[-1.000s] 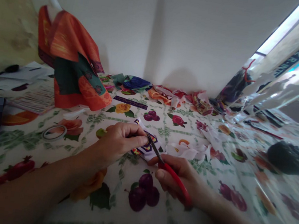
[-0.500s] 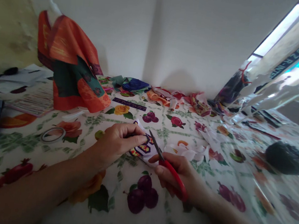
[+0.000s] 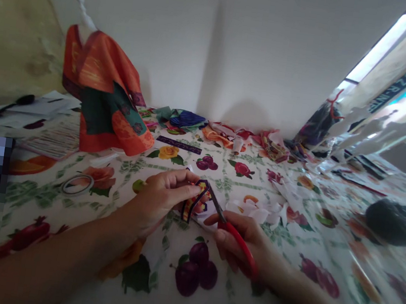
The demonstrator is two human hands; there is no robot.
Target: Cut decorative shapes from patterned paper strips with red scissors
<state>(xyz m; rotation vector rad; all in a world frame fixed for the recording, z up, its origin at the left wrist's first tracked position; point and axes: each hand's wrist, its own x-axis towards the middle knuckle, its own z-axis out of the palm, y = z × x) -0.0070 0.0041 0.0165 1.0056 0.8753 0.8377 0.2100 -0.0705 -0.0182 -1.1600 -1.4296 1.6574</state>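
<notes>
Between the thumb and fingers of my left hand [image 3: 167, 192] is a paper cutout [image 3: 188, 208] with a dark purple edge and a yellow and red pattern. White paper shows behind and below it. My right hand [image 3: 242, 239] is closed around the red handles of a pair of scissors [image 3: 239, 241]. Their blades point up and left, with the tips at the right edge of the cutout, close to my left fingertips. Whether the blades are biting into the paper I cannot tell.
A small figure in an orange and green robe [image 3: 109, 95] stands at the back left. Nearer lies a roll of tape [image 3: 78, 184]. Fabric scraps [image 3: 227, 134] line the wall, white paper scraps [image 3: 258, 210] lie right of my hands, and clear plastic with a dark bundle [image 3: 392, 221] is farther right.
The cutout has turned in my left hand, and a long patterned strip of it now hangs down toward me. The scissors stay at its right side. The whole view has shifted slightly.
</notes>
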